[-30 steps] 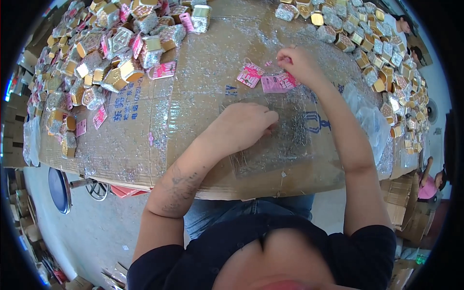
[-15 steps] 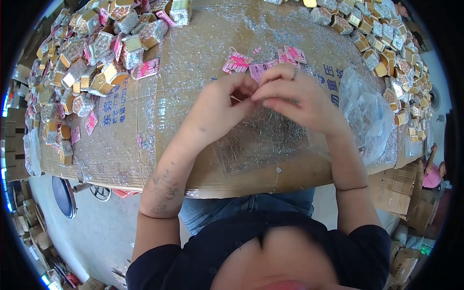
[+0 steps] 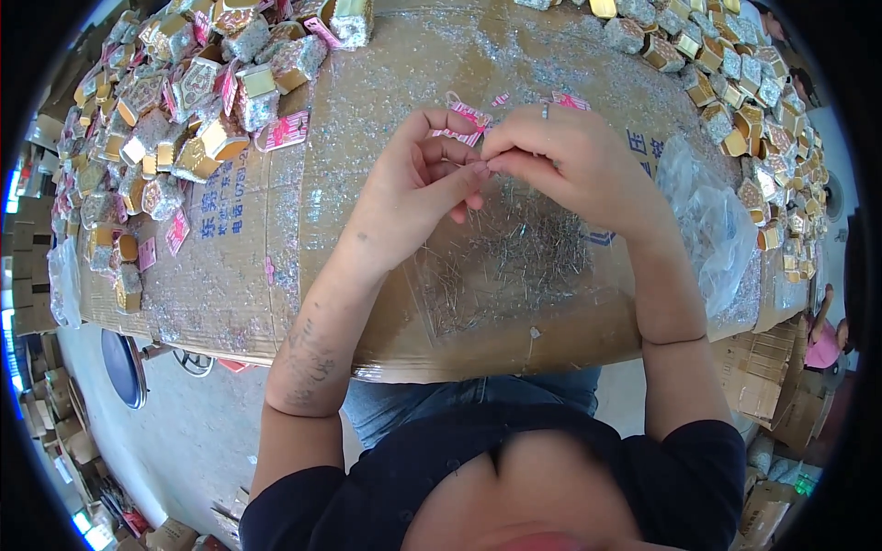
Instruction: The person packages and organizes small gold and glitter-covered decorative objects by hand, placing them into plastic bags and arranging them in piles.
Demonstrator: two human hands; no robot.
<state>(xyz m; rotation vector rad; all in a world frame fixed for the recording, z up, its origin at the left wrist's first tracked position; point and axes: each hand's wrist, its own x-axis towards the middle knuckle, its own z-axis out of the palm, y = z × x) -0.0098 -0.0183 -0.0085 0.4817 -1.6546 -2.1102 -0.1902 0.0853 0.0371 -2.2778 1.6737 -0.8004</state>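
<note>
Over the middle of the cardboard-covered table my two hands meet at the fingertips. The thumb and fingers of my left hand (image 3: 418, 174) are pinched together; its other fingers curl loosely. My right hand (image 3: 574, 165), with a ring on one finger, pinches at the same spot. Whatever lies between the fingertips is too small to make out. Below them, a heap of thin metal pins (image 3: 528, 253) is spread on a clear plastic sheet (image 3: 441, 321). Just beyond my fingers lie pink and white tags (image 3: 467, 118), partly covered by my hands.
Small glittery house-shaped ornaments (image 3: 197, 83) with gold parts are piled at the far left, some with pink tags. More ornaments (image 3: 735, 69) lie along the right. A crumpled clear plastic bag (image 3: 703, 225) rests beside my right forearm. Glitter covers the cardboard (image 3: 367, 83). A blue stool (image 3: 122, 367) stands at left.
My right hand has shifted slightly and turned, now covering more of the tags. My left fingers have opened out somewhat, and the fingertips still meet. The view has moved a little.
</note>
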